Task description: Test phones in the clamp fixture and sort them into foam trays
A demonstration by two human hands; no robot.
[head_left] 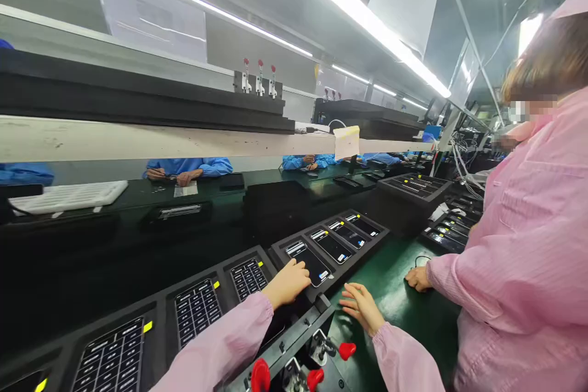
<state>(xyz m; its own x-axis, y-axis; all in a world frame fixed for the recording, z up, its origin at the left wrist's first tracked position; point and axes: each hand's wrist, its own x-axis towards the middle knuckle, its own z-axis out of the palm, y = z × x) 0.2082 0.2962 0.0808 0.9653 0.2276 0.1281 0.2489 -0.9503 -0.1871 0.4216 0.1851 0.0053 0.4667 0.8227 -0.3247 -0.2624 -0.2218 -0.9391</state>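
My left hand point(288, 285) is over the lower left edge of a phone point(309, 263) lit with a mostly black screen. Its fingers are loosely bent and a little apart, with nothing seen in them; I cannot tell whether the fingertips touch the glass. The phone lies in the first slot of a black tray point(271, 251), in line with several more lit phones point(331, 246). My right hand point(362, 307) hangs open and empty above the green bench, fingers extended. Between my forearms is a dark clamp fixture point(294, 349) with red-tipped levers point(261, 375).
On the left, another black tray point(160, 312) holds phones showing grids of buttons point(197, 309). A person in pink point(528, 245) stands at right, one hand point(418, 279) on the green bench point(390, 291). Across the bench, people in blue work. A shelf point(184, 142) spans overhead.
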